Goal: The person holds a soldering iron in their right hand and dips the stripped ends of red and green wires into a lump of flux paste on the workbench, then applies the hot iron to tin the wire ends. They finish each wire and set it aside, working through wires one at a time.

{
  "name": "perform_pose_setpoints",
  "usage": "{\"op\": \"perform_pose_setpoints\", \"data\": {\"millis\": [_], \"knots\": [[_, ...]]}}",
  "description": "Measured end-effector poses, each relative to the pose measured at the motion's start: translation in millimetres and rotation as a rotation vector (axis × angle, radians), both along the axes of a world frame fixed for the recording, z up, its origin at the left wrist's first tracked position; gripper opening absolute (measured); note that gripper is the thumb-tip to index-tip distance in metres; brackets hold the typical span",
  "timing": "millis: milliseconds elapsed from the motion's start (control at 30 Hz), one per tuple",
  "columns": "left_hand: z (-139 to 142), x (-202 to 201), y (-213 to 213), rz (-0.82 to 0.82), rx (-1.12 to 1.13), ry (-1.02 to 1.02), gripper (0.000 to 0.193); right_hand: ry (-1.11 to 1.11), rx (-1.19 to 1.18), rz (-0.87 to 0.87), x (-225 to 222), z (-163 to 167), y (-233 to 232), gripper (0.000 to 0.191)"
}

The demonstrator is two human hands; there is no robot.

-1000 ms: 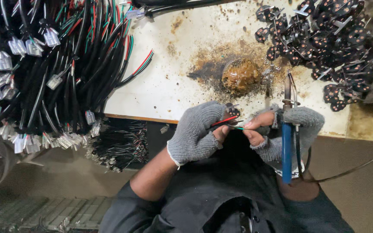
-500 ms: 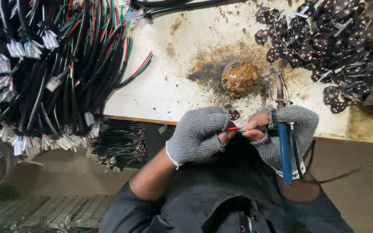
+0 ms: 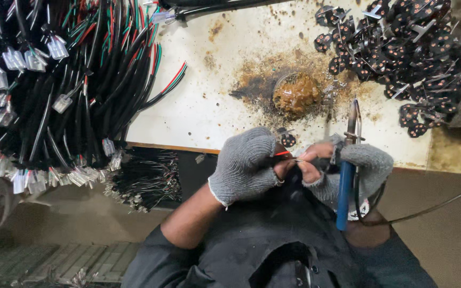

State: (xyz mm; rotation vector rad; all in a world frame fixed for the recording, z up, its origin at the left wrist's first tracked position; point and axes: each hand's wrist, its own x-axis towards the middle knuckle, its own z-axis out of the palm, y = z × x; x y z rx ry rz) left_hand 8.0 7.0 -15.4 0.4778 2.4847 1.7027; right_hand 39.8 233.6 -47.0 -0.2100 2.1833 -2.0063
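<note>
I had both gloved hands drawn together just below the edge of the stained white bench (image 3: 198, 112). The left hand (image 3: 246, 165) was closed around a cable end, its bare fingertips pinching the thin red wire (image 3: 282, 153) that stuck out toward the other hand. The right hand (image 3: 348, 168) was clenched too, the blue-handled soldering iron (image 3: 345, 186) held upright in its palm with the tip pointing away, while its fingertips met the bare wire end right at the pinch. I judged this as the wire-dressing step, the strands being twisted or trimmed before joining; the next move would call for a steady hold on the wire and a turn of the iron toward it. Just beyond the grip sat a small round tin (image 3: 296, 93) of brown, crusted flux or tip-cleaning paste, ringed by scorched residue. Farther off past the right hand lay a loose heap of small round black circuit boards (image 3: 406, 48); out beyond the left hand hung bundles of black cables with white connectors (image 3: 54, 96).
</note>
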Motion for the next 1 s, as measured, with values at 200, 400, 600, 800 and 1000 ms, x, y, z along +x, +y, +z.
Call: {"op": "perform_pose_setpoints", "data": {"millis": [200,400,600,800,1000], "knots": [[24.4,3.2,10.0,0.178,-0.162,0.081,0.019,0.165,-0.006,-0.222,-7.4,24.6,-22.3,0.049],[14.7,-33.9,-15.1,0.315,-0.14,-0.061,0.012,0.366,0.619,-0.103,-32.3,27.3,-11.4,0.033],[7.5,-41.1,-8.8,0.337,-0.216,-0.062,0.017,0.586,0.611,-0.127,-37.0,19.1,-19.2,0.04],[9.2,-40.9,-6.3,0.322,-0.233,-0.102,0.017,0.072,0.401,-0.104,-38.8,36.0,-29.0,0.012],[4.5,-40.3,-2.6,0.333,-0.293,-0.043,0.015,0.387,0.638,-0.031,-40.1,34.6,-25.8,0.025]]}}
